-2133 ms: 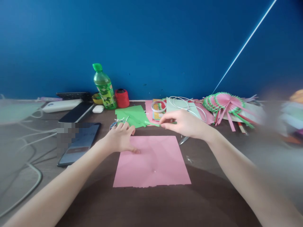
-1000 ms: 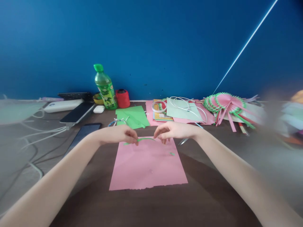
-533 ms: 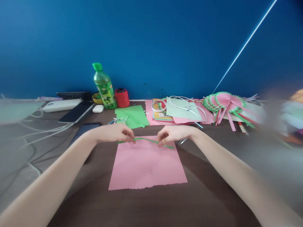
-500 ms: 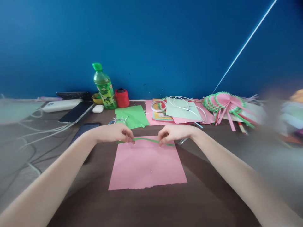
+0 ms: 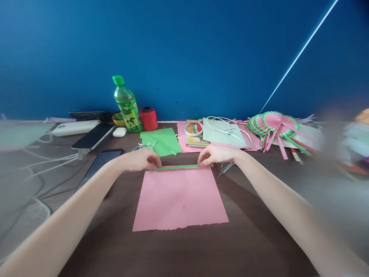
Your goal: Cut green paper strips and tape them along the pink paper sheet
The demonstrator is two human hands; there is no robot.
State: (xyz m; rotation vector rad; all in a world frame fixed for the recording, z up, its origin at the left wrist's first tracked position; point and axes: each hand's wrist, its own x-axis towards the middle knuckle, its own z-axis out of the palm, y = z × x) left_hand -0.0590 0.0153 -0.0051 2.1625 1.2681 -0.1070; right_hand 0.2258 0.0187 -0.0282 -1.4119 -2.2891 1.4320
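Note:
A pink sheet of paper lies flat on the dark table, its near edge ragged. Along its far edge runs a narrow green paper strip, straight and level. My left hand pinches the strip near its left end, fingertips at the sheet's far left corner. Near the far right corner, my right hand has its fingers closed on the strip's other end. Scissors lie just beyond the sheet, partly behind my right wrist.
Behind the hands are green paper, a pale green sheet, a tape roll, a green bottle and a red spool. Phones and cables are at left. Pleated paper rosettes lie at right.
My hands have moved apart and slightly away from me. The green strip, curved and lying over the sheet before, is now straight along the far edge.

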